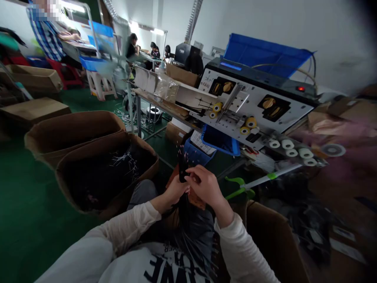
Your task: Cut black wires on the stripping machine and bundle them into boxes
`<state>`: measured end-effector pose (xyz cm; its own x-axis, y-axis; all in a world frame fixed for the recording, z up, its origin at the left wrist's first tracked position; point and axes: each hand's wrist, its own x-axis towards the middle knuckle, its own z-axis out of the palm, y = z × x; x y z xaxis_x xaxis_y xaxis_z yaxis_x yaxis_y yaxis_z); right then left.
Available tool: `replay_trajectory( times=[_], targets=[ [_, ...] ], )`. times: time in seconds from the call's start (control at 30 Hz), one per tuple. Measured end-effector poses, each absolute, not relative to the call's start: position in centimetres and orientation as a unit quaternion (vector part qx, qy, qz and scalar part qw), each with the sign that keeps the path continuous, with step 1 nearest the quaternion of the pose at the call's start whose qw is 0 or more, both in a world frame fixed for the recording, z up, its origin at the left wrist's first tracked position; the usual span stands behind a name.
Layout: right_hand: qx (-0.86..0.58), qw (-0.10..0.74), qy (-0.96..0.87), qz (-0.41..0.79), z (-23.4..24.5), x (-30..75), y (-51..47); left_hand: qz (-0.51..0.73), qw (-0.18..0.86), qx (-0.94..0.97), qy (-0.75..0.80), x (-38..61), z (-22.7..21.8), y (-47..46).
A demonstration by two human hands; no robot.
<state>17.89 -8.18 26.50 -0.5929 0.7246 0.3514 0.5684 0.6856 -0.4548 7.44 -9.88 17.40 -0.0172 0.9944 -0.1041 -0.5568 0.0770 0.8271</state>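
Observation:
A bundle of thin black wires [182, 165] stands upright in front of me, its stripped tips pointing up and its long tails hanging down into my lap. My left hand [176, 189] is wrapped round the bundle from the left. My right hand [204, 184] is closed on the same bundle from the right, fingers pinching near its upper part. Both hands sit just in front of a blue plastic bin [196, 154].
Two large cardboard boxes stand on the green floor at left; the nearer box [88, 186] holds black wire pieces. A white wire-cutting machine [253, 106] with yellow rollers stands ahead on the right. Another cardboard box [273, 239] is at my right knee. Other people work in the background.

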Motion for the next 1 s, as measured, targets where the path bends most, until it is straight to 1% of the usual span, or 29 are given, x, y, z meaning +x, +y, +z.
replay_trajectory(
  times=[0.1, 0.17, 0.23, 0.3, 0.37, 0.53, 0.63, 0.7, 0.73, 0.77, 0.83, 0.9, 0.93, 1.0],
  targets=[
    [-0.393, 0.214, -0.893, 0.046, 26.6, 16.4, -8.1, 0.627, 0.619, 0.291, 0.374, 8.0, 17.2, -9.7],
    [-0.418, 0.193, -0.888, 0.005, 26.3, 15.9, -8.2, 0.635, 0.609, 0.285, 0.381, 8.2, 17.1, -9.6],
    [-0.436, 0.186, -0.880, -0.006, 25.9, 15.8, -8.2, 0.639, 0.602, 0.280, 0.388, 8.4, 17.1, -9.4],
    [-0.441, 0.195, -0.876, 0.013, 25.6, 15.9, -8.1, 0.639, 0.599, 0.283, 0.390, 8.5, 17.0, -9.3],
    [-0.441, 0.222, -0.868, 0.043, 25.7, 16.0, -7.8, 0.635, 0.600, 0.295, 0.387, 8.4, 17.0, -9.2],
    [-0.441, 0.333, -0.830, 0.077, 27.6, 15.7, -6.1, 0.602, 0.619, 0.333, 0.379, 8.2, 17.3, -9.0],
    [-0.405, 0.424, -0.802, 0.116, 28.7, 16.6, -4.8, 0.584, 0.617, 0.360, 0.385, 7.8, 18.6, -8.3],
    [-0.378, 0.508, -0.756, 0.166, 28.8, 17.9, -4.1, 0.584, 0.602, 0.393, 0.377, 7.5, 20.4, -7.3],
    [-0.366, 0.537, -0.733, 0.200, 28.6, 18.6, -4.0, 0.588, 0.592, 0.412, 0.367, 7.4, 21.7, -6.7],
    [-0.353, 0.548, -0.719, 0.241, 28.3, 19.3, -4.0, 0.591, 0.583, 0.432, 0.352, 7.4, 23.2, -6.0],
    [-0.321, 0.520, -0.722, 0.325, 27.6, 20.2, -4.3, 0.605, 0.561, 0.459, 0.328, 7.6, 26.9, -4.7],
    [-0.296, 0.475, -0.738, 0.377, 27.1, 20.4, -4.6, 0.618, 0.529, 0.489, 0.315, 8.4, 30.9, -3.7],
    [-0.290, 0.467, -0.741, 0.386, 26.9, 20.2, -4.8, 0.618, 0.508, 0.512, 0.313, 8.9, 32.8, -3.3],
    [-0.291, 0.486, -0.731, 0.380, 27.0, 19.5, -4.7, 0.611, 0.450, 0.568, 0.319, 9.9, 36.1, -2.7]
  ],
)
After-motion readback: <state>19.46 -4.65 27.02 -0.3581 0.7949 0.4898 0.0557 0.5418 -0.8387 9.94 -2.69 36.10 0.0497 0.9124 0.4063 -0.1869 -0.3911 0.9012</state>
